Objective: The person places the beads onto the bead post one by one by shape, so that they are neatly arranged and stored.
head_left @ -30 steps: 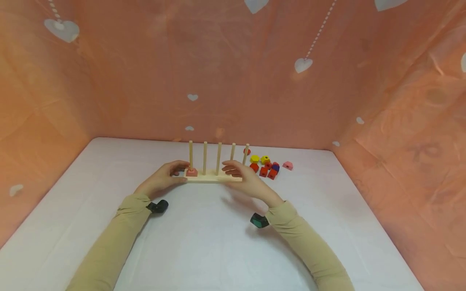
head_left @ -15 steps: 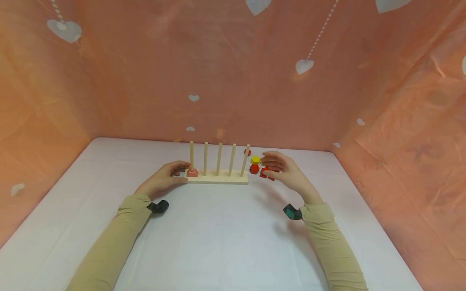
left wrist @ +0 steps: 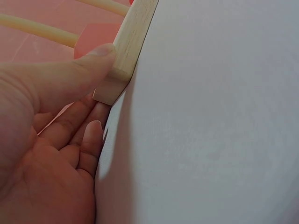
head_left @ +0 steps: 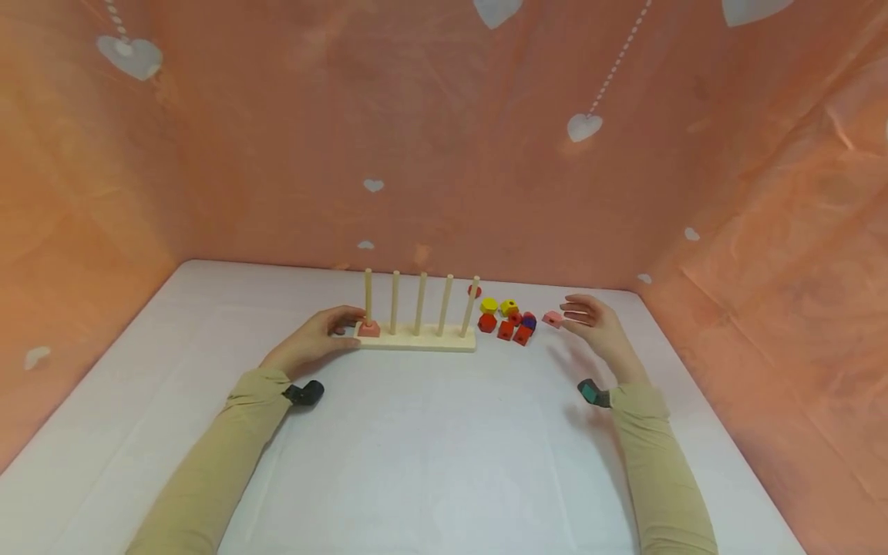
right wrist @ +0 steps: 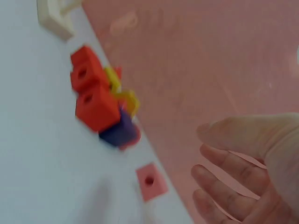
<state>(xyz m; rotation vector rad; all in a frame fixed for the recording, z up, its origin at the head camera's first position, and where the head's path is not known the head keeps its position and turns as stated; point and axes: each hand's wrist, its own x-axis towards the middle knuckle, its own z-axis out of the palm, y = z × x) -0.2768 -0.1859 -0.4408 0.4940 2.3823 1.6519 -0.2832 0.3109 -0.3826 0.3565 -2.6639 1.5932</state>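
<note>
A wooden stand [head_left: 416, 341] with several upright pegs sits on the white table. My left hand [head_left: 311, 337] grips its left end; in the left wrist view the thumb lies on the edge of the base [left wrist: 135, 37] and the fingers are behind and under the end. A salmon-pink block [head_left: 369, 330] rests at the foot of the leftmost peg. Over on the right, my right hand [head_left: 600, 330] hovers with fingers apart and nothing in them, beside a loose pink block [head_left: 552, 318]. That block's dark hole shows in the right wrist view.
Between the stand and the pink block lies a group of loose blocks: red cubes [head_left: 506, 331], a red hexagonal block [head_left: 488, 323], yellow ones [head_left: 489, 305] and a purple one [right wrist: 117, 131]. A red round piece [head_left: 475, 291] lies behind the rightmost peg. Patterned orange cloth walls [head_left: 416, 154] enclose the table.
My right hand has moved right, from over the stand's right end, past the loose blocks, to the pink block. My left hand keeps its grip on the stand.
</note>
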